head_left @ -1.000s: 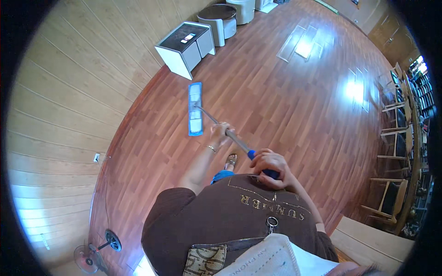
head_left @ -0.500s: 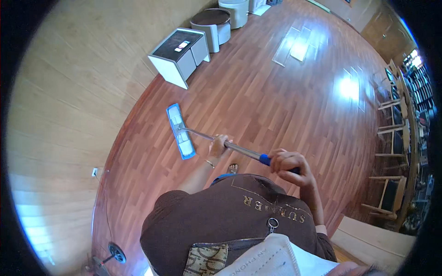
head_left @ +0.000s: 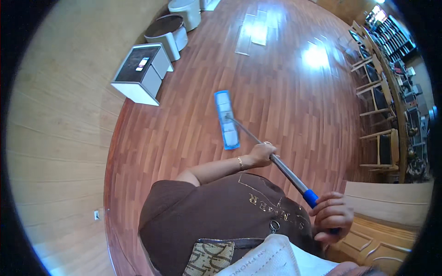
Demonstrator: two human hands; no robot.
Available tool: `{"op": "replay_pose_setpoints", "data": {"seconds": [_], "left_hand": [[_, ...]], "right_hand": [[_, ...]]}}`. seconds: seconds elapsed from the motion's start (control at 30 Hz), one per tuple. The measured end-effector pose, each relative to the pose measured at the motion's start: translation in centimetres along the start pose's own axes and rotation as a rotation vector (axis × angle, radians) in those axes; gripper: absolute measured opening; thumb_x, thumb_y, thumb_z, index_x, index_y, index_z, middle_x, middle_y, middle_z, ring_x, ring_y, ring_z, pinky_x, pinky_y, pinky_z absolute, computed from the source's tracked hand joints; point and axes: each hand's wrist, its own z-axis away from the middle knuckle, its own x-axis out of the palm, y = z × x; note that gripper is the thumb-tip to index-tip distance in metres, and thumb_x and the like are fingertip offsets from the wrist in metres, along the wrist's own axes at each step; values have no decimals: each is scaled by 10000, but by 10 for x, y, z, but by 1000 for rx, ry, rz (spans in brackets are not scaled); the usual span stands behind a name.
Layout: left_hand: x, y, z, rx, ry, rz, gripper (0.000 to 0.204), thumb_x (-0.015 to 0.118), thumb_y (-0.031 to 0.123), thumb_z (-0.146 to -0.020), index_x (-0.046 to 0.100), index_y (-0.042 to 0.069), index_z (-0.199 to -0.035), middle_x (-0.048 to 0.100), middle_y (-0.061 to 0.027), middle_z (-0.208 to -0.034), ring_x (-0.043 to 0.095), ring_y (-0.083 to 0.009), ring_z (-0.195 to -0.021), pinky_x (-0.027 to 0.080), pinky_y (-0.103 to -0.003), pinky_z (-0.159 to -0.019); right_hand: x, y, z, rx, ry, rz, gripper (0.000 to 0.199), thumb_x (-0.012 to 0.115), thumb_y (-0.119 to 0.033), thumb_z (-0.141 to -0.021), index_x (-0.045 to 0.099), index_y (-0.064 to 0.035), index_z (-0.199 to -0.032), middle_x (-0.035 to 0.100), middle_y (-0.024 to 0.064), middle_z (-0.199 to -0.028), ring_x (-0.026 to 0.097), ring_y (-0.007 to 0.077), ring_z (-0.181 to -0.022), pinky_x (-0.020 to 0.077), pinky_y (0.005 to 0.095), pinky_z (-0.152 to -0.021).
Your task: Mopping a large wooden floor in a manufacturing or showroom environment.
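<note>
Reddish-brown wooden plank flooring gleams beside a pale wood-panelled wall, where a person works a flat mop with a blue rectangular head and a silver metal pole. The left hand has its fingers clenched around the mid-pole, while the right hand grasps the blue end grip. A white square bin stands near the wall, well apart from the mop head resting on the floor.

We see a reddish-brown wooden plank floor, polished glossy enough to throw back bright patches of light, beside a paler matt wood-panelled wall. The flat blue mop head looks like soft cloth. Its long smooth grey metal handle ends in a blue plastic-looking grip.
</note>
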Motion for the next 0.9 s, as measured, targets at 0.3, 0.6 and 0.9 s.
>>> {"op": "replay_pose_setpoints", "data": {"seconds": [0.3,0.6,0.9], "left_hand": [[56,24,-60,299,-467,185,46,622,88,-651,599,95,-690,618,-147,-698,610,-377,-712,452,-489,-598],[35,-9,-86,201,-369,43,46,631,156,-658,615,114,-668,603,-140,-658,614,-361,-679,475,-488,-595],[-46,-114,-105,-130,-114,-132,128,669,209,-683,646,93,-733,639,-132,-857,617,-327,-912,511,-459,-746]], "right_hand": [[38,-17,38,81,198,186,371,816,-378,-668,552,-120,-636,613,10,-636,681,199,-678,524,338,-657],[2,23,14,-68,172,149,335,809,-326,-672,545,-119,-667,616,25,-676,670,222,-704,521,354,-643],[-29,146,-51,-235,189,-24,335,835,-327,-609,606,-92,-676,617,39,-677,641,228,-654,488,355,-613]]}}
